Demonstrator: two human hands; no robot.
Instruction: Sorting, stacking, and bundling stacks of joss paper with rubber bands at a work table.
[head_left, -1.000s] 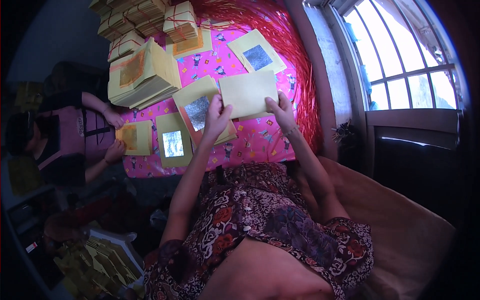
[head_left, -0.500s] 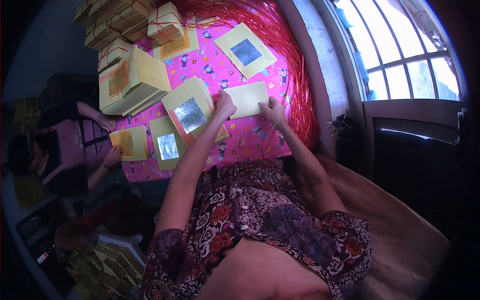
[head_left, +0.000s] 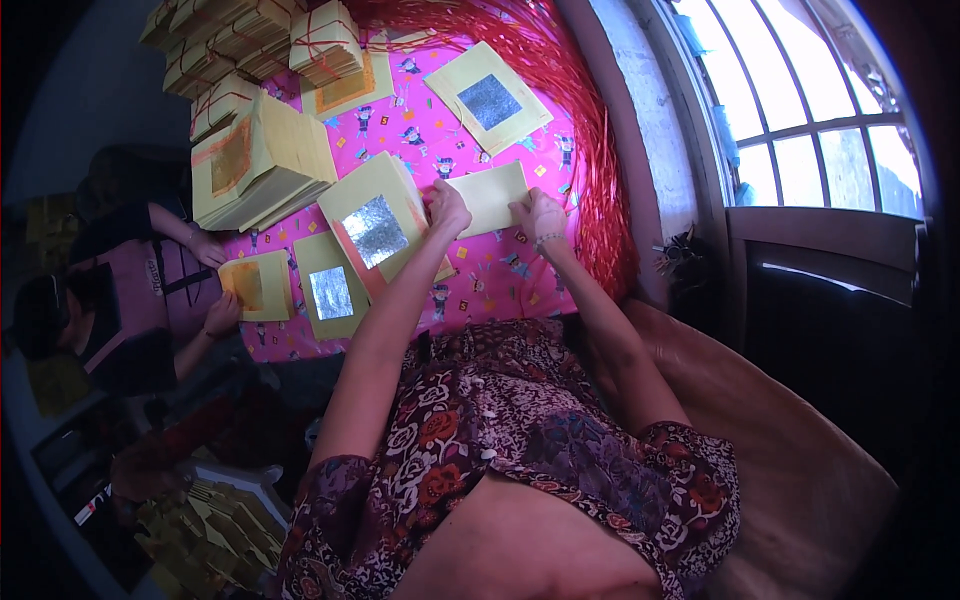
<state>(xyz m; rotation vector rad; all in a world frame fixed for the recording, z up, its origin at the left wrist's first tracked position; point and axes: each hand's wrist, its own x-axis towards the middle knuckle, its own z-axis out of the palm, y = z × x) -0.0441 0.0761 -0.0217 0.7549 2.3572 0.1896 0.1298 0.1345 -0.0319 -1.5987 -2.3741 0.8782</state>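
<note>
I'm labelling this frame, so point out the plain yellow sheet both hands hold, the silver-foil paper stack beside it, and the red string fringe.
plain yellow sheet (head_left: 492,196), head view, bare middle of the sheet
silver-foil paper stack (head_left: 375,229), head view, the silver square on top
red string fringe (head_left: 590,150), head view, strands right of the sheet

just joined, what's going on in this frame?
A person is working with yellow paper sheets on a pink patterned cloth. Both the left hand and the right hand grip a plain yellow sheet by its near edge. Just left of it lies a stack of sheets with silver foil squares, and a taller yellow stack sits further left. Red string is heaped by the wall. Another person's hands rest at a gold-foil sheet on the left.
</note>
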